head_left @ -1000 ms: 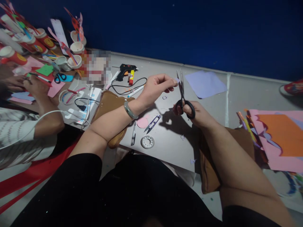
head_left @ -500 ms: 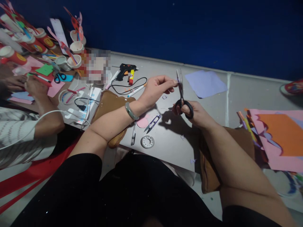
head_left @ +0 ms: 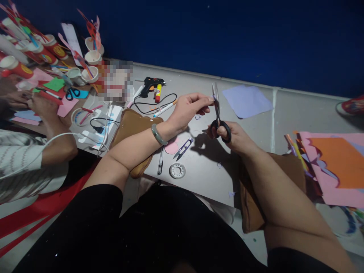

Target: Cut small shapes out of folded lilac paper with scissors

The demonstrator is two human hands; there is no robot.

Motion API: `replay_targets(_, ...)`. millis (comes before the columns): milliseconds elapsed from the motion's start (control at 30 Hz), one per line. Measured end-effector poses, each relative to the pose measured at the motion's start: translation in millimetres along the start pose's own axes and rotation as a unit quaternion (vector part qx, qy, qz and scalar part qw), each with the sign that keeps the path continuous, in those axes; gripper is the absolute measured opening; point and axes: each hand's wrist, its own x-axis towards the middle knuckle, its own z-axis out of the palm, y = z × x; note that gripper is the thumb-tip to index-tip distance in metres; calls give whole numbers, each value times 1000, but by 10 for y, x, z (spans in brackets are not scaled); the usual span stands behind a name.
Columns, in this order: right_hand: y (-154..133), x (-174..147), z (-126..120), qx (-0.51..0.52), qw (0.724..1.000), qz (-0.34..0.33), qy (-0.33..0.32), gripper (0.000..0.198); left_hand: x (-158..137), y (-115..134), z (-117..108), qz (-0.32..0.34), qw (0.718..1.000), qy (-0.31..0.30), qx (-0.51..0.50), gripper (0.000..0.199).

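Observation:
Black-handled scissors [head_left: 218,117] are in my right hand [head_left: 237,136], fingers through the loops and blades pointing up and slightly apart. My left hand [head_left: 189,110], with a bangle on the wrist, pinches a small piece of purple paper [head_left: 214,98] at the blades; most of it is hidden by the fingertips. Beyond the scissors lies a larger purple paper sheet [head_left: 247,101]. Below my left hand are a pink paper circle [head_left: 171,147], thread snips [head_left: 183,149], a pen [head_left: 160,162] and a white ring-shaped roll [head_left: 177,171].
A glue gun [head_left: 150,85], a glue stick [head_left: 158,93] and a marker [head_left: 165,108] lie behind my left hand. Brown cushions [head_left: 136,123] sit under my forearms. Pink and orange sheets [head_left: 338,161] are at right. At left, a co-worker's hands [head_left: 42,104] are near paper cups [head_left: 89,74].
Almost nothing differs. The scissors' blades look a little closer together, and both hands stay in nearly the same place.

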Motion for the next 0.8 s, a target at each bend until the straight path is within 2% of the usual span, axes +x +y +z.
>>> replay_targets(233, 10, 0, -5, -5, 1000, 2, 3, 72, -26, 27, 14, -22, 1000, 12, -19, 23)
replay_targets(400, -5, -6, -4, -8, 1000, -3, 4, 70, -29, 19, 0, 12, 1000, -17, -1, 22)
replay_targets(800, 12, 0, -9, -8, 1000, 7, 19, 73, -21, 15, -9, 13, 1000, -16, 22, 26)
